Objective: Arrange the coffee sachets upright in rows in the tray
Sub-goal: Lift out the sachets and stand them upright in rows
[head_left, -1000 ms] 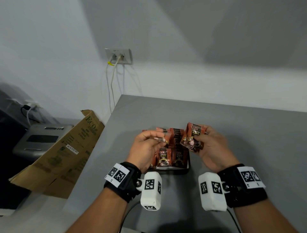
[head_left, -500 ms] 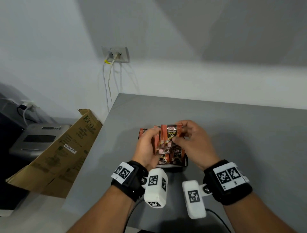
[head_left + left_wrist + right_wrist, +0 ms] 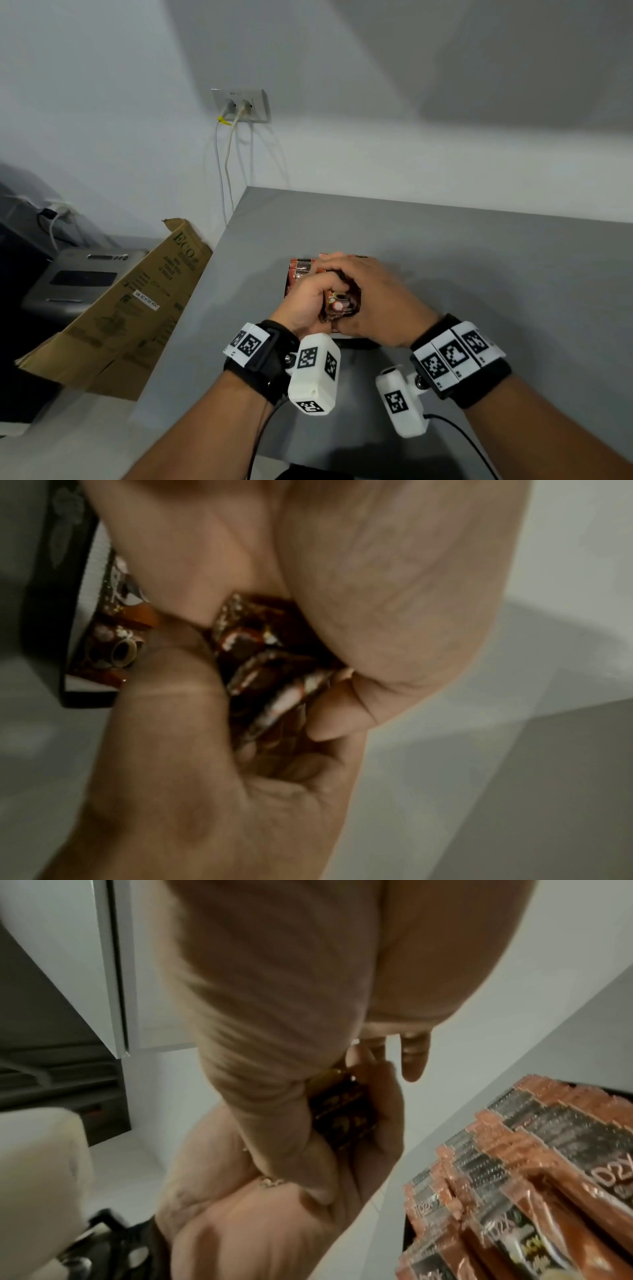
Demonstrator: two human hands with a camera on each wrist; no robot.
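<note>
**Sachet Bundle Gripped by Both Hands Above the Tray**

The held coffee sachets [image 3: 340, 303] form a small bundle of dark brown packets printed with a coffee cup. The bundle sits between the two hands, directly over the near end of the tray [image 3: 44, 631]. In the left wrist view the packet edges [image 3: 274, 688] are stacked side by side and squeezed between the palms.

The left hand [image 3: 310, 301] wraps the bundle from the left; its fingers [image 3: 329, 723] are curled round the packets. The right hand [image 3: 380, 305] covers the bundle from the right and above, thumb and fingers closed on the same packets. In the right wrist view two of its fingers [image 3: 414, 1056] extend past the bundle, and the left palm [image 3: 377, 1123] cups the packets from below. The two hands touch each other.

The tray is a black-rimmed container standing on the grey worktop [image 3: 496, 274]. It holds the loaded sachets [image 3: 534, 1150], copper-orange packets with dark sealed tops, standing upright in close rows, one behind another. Their tops [image 3: 303, 265] show beyond the hands in the head view, at the far left of the tray.

Each wrist carries a black strap with printed markers and a white camera housing [image 3: 315, 373].

Left of the worktop a flattened cardboard box [image 3: 137, 308] leans against its edge, with a grey device [image 3: 82, 277] behind it. A wall socket [image 3: 239, 104] with two white cables [image 3: 222, 161] is mounted on the wall above the worktop's far left corner.
</note>
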